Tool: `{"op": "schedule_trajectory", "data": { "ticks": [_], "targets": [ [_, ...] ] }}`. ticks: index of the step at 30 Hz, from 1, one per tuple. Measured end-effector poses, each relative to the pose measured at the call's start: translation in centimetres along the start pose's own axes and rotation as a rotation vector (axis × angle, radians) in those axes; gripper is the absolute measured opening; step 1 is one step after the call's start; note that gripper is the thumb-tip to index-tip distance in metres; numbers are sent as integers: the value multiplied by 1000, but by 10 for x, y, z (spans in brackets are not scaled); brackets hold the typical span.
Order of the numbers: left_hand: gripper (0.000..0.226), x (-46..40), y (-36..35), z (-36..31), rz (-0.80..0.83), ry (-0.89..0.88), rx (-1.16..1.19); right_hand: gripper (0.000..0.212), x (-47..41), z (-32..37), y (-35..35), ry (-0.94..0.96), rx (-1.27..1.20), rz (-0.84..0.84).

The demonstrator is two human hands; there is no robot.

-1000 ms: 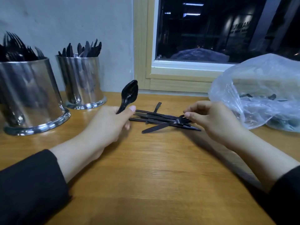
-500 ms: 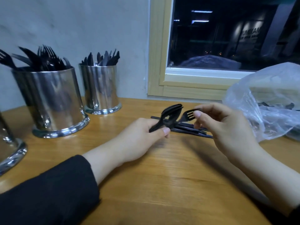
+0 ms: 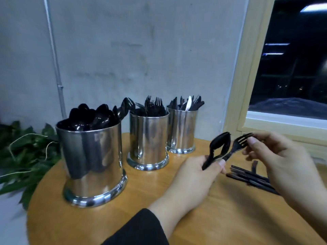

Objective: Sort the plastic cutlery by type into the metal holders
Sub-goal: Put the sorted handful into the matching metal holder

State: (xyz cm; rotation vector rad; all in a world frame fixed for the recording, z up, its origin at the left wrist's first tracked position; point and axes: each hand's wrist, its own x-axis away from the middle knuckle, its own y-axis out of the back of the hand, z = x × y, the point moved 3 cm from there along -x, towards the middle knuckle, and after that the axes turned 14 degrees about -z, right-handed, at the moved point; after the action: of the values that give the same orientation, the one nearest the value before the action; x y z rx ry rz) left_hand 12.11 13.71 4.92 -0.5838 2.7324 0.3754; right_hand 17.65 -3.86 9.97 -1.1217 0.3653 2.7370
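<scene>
A person's left hand (image 3: pixel 192 175) grips the handles of two black spoons (image 3: pixel 219 145) and a black fork (image 3: pixel 238 145), heads tilted toward one o'clock. The right hand (image 3: pixel 284 161), at three o'clock, pinches the fork's tines with curled fingers. More black cutlery (image 3: pixel 251 177) lies on the wooden table (image 3: pixel 212 218) beneath it. At ten to twelve o'clock stand three metal holders: spoons (image 3: pixel 92 163), forks (image 3: pixel 148 140), knives (image 3: pixel 182 128).
</scene>
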Motion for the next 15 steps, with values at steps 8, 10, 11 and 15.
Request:
{"op": "schedule_trajectory", "data": {
  "ticks": [8, 10, 11, 15],
  "targets": [
    [40, 7, 97, 5, -531, 31, 63, 9, -62, 87, -86, 286, -107, -136],
    [40, 10, 111, 5, -562, 38, 84, 13, -75, 102, -111, 384, -37, -128],
    [38, 12, 118, 4, -568, 40, 111, 15, -80, 107, -121, 438, 10, -128],
    [36, 17, 136, 0, -456, 109, 227, 18, -91, 106, -160, 565, 179, -96]
  ]
}}
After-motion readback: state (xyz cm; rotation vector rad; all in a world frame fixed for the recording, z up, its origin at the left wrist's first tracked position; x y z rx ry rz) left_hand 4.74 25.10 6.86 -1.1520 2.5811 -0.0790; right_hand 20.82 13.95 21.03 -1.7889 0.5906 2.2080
